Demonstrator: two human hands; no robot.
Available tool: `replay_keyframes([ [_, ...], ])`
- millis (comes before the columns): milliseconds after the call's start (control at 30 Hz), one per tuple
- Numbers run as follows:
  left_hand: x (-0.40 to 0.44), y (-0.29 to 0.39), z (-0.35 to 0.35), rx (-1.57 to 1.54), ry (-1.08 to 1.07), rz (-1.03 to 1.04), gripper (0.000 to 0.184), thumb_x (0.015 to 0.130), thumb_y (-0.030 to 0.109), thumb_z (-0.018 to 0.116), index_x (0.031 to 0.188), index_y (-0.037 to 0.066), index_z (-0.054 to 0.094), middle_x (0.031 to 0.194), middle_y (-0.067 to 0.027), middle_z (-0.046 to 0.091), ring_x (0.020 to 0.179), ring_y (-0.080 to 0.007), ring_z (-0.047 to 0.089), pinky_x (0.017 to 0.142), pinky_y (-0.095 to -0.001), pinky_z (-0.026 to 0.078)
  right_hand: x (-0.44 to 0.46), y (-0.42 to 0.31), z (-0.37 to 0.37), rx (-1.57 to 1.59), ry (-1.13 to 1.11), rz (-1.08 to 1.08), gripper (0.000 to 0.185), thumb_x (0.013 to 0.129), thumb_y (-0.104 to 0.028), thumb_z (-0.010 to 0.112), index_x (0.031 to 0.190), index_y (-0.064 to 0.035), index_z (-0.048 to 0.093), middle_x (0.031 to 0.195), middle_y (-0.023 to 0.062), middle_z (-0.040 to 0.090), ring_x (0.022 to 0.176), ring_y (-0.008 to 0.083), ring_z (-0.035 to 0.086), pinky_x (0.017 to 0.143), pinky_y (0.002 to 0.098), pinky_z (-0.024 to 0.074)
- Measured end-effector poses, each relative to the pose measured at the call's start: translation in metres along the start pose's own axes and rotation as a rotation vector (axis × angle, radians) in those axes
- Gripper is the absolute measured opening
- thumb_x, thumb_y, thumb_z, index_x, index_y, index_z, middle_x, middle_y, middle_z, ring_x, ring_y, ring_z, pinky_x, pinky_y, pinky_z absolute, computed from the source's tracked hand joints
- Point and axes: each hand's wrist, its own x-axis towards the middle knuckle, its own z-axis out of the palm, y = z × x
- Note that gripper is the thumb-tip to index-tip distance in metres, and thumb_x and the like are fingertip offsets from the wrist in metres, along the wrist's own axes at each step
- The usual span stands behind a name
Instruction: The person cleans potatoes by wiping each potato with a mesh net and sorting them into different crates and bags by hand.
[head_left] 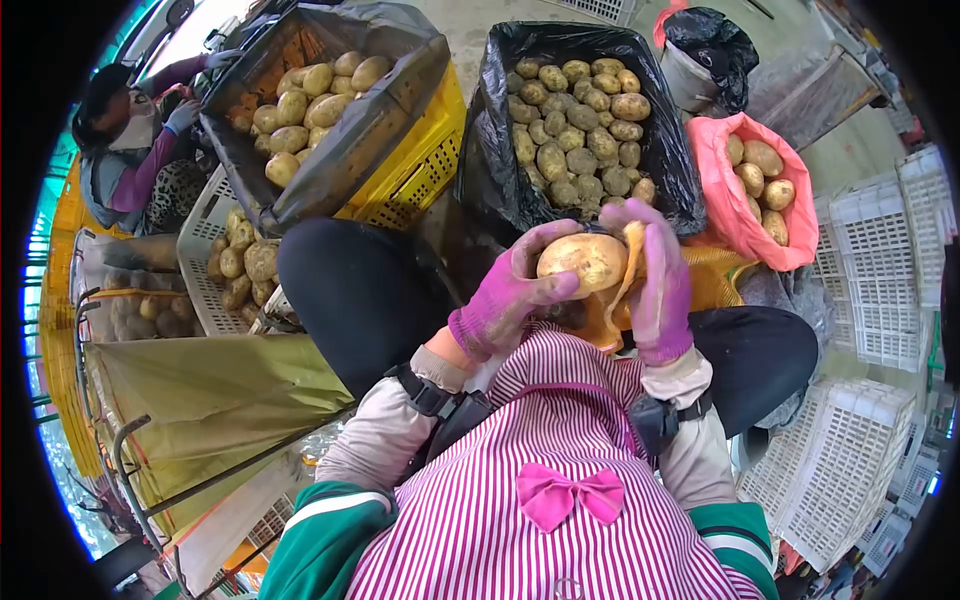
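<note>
A large pale potato (583, 262) sits in my left hand (515, 290), whose purple-gloved fingers and thumb wrap round its left side. Facing it, my right hand (657, 285), also gloved, is raised with a strip of orange mesh (632, 255) between thumb and fingers. The orange mesh bag (712, 280) hangs between my knees, below the potato. Just beyond my hands, a crate lined with black plastic (490, 110) holds several potatoes (590, 125). A pink sack (712, 165) with more potatoes stands to its right.
At the upper left, a yellow crate (430, 165) lined with dark plastic holds potatoes. A white crate (197, 240) of potatoes stands beside it. A co-worker (130, 150) sits at the far left. White crates (835, 460) are stacked at the right. A metal-framed cart (200, 400) stands at the left.
</note>
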Motion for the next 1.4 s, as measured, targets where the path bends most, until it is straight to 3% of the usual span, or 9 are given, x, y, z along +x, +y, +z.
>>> replay_keyframes([
  [133,0.006,-0.007,0.000,0.272,-0.007,0.160,0.071,0.077,0.020,0.081,0.135,0.000,0.045,0.132,-0.0100,0.049,0.122,-0.0199,0.050,0.105,-0.0350,0.042,0.002,0.032,-0.005,-0.847,-0.173,-0.660,0.026,0.098,-0.014,0.046,0.106,0.0020,0.065,0.107,0.0129,0.066,0.098,0.0238,0.064,0.092,0.0332,0.0475],
  [333,0.004,-0.025,-0.002,0.248,0.107,0.270,0.074,0.074,0.019,0.083,0.133,-0.001,0.044,0.132,-0.0110,0.051,0.124,-0.0192,0.049,0.106,-0.0340,0.040,0.010,0.028,-0.001,-0.153,0.057,-0.039,0.030,0.101,-0.018,0.044,0.113,0.0033,0.060,0.097,0.0135,0.068,0.090,0.0182,0.065,0.084,0.0318,0.0507],
  [667,0.007,-0.011,-0.014,-0.558,0.111,-0.068,0.066,0.097,0.055,0.038,0.132,0.000,0.046,0.127,-0.0238,0.055,0.114,-0.0382,0.057,0.101,-0.0487,0.046,0.013,0.005,-0.027,-0.253,0.108,0.058,0.041,0.103,-0.032,0.044,0.129,-0.0023,0.051,0.094,0.0105,0.067,0.060,0.0083,0.058,0.047,0.0202,0.0423],
  [733,0.002,-0.008,-0.012,-0.830,-0.098,-0.291,0.067,0.096,0.056,0.038,0.134,0.001,0.045,0.121,-0.0259,0.058,0.107,-0.0417,0.060,0.096,-0.0515,0.049,0.017,0.001,-0.029,-0.213,0.040,0.040,0.043,0.103,-0.034,0.044,0.132,-0.0028,0.049,0.101,0.0115,0.066,0.068,0.0102,0.061,0.055,0.0214,0.0474],
  [933,-0.001,-0.027,-0.009,-0.039,-0.195,-0.219,0.061,0.097,0.050,0.038,0.127,-0.001,0.051,0.117,-0.0250,0.061,0.109,-0.0373,0.062,0.095,-0.0488,0.050,0.010,0.009,0.011,0.008,-0.219,0.113,0.048,0.103,-0.035,0.042,0.138,-0.0024,0.044,0.121,0.0146,0.061,0.111,0.0205,0.060,0.097,0.0316,0.0471],
  [1067,-0.005,-0.017,-0.022,-0.445,-0.076,-0.341,0.070,0.092,0.062,0.038,0.129,0.004,0.051,0.115,-0.0273,0.061,0.102,-0.0408,0.062,0.086,-0.0506,0.053,0.028,-0.005,-0.015,0.293,-0.402,0.146,0.051,0.103,-0.037,0.042,0.140,-0.0017,0.041,0.130,0.0157,0.056,0.125,0.0223,0.050,0.107,0.0346,0.0373],
  [1167,-0.008,-0.006,-0.023,-0.633,-0.254,-0.245,0.073,0.089,0.067,0.039,0.126,0.005,0.054,0.110,-0.0228,0.063,0.090,-0.0327,0.066,0.081,-0.0445,0.054,0.029,-0.019,-0.039,-0.251,-0.564,-0.051,0.061,0.097,-0.032,0.056,0.145,-0.0016,0.034,0.137,0.0144,0.050,0.134,0.0200,0.040,0.112,0.0351,0.0288],
  [1333,-0.008,0.006,-0.021,-0.626,-0.119,-0.213,0.070,0.091,0.064,0.039,0.124,0.003,0.053,0.110,-0.0223,0.062,0.091,-0.0340,0.065,0.080,-0.0441,0.056,0.029,-0.012,-0.067,-1.028,-0.561,0.283,0.033,0.090,-0.018,0.066,0.118,-0.0008,0.062,0.098,0.0051,0.067,0.088,0.0116,0.062,0.080,0.0275,0.0495],
  [1400,-0.003,0.004,-0.027,-0.651,-0.029,-0.217,0.064,0.096,0.058,0.038,0.127,0.005,0.051,0.114,-0.0225,0.061,0.095,-0.0370,0.065,0.083,-0.0464,0.057,0.038,0.003,-0.088,-0.848,-0.236,-0.014,0.023,0.090,-0.018,0.066,0.104,-0.0003,0.067,0.084,0.0000,0.066,0.071,0.0080,0.058,0.065,0.0250,0.0487],
])
